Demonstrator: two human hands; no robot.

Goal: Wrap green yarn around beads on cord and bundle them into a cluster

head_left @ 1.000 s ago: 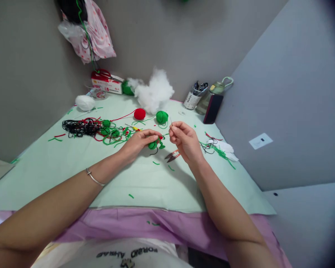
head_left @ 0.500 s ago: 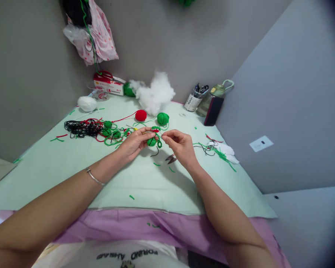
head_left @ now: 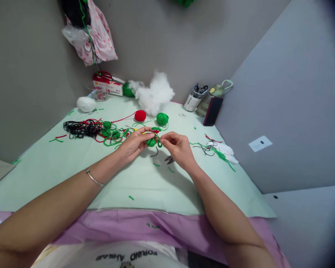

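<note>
My left hand (head_left: 138, 143) is closed on a small crocheted piece (head_left: 150, 142) in green with some red, pinching it between thumb and fingers above the table. A small green loop (head_left: 160, 144) hangs at the piece's right side. My right hand (head_left: 178, 147) is in a pinch close beside it, its fingertips at a green strand of yarn (head_left: 157, 136) that runs to the piece. Whether a needle or hook is in those fingers is too small to tell. Dark pointed scissor blades (head_left: 169, 160) show below my right hand; the rest of them is hidden.
Behind my hands are a red yarn ball (head_left: 140, 115), a green yarn ball (head_left: 162, 119) and white stuffing (head_left: 156, 93). Tangled black yarn (head_left: 82, 129) lies left. A pen cup (head_left: 192, 102), a bottle (head_left: 217, 90) and a phone (head_left: 213, 111) stand back right. Yarn scraps (head_left: 223, 158) lie right.
My right hand has moved slightly left, closer to the crocheted piece, narrowing the gap between the two hands. My left hand has stayed in nearly the same place.
</note>
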